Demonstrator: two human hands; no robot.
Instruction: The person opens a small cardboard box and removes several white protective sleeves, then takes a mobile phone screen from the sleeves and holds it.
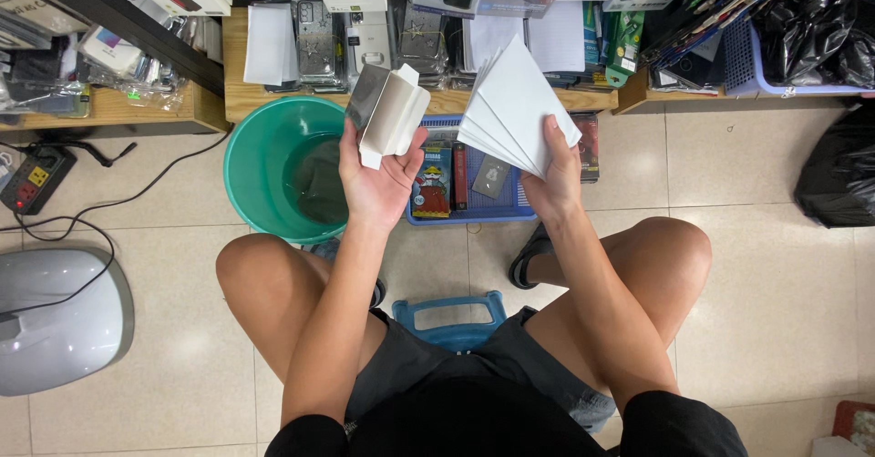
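My left hand (375, 179) holds up a small white folded cardboard box (392, 111), open at one end, over the edge of a green plastic bucket (264, 165). My right hand (554, 170) grips a fanned stack of flat white cardboard sheets (515, 106) above a blue plastic basket (510, 206) on the floor. The basket holds a few small packaged items, partly hidden by my hands. I am seated on a low blue stool (451, 316) with my knees apart.
Low wooden shelves (237, 102) along the back carry stacks of packaged phone accessories and boxes. A power strip (32, 179) with black cables lies at left, beside a grey rounded device (55, 320). Black plastic bags (838, 174) sit at right.
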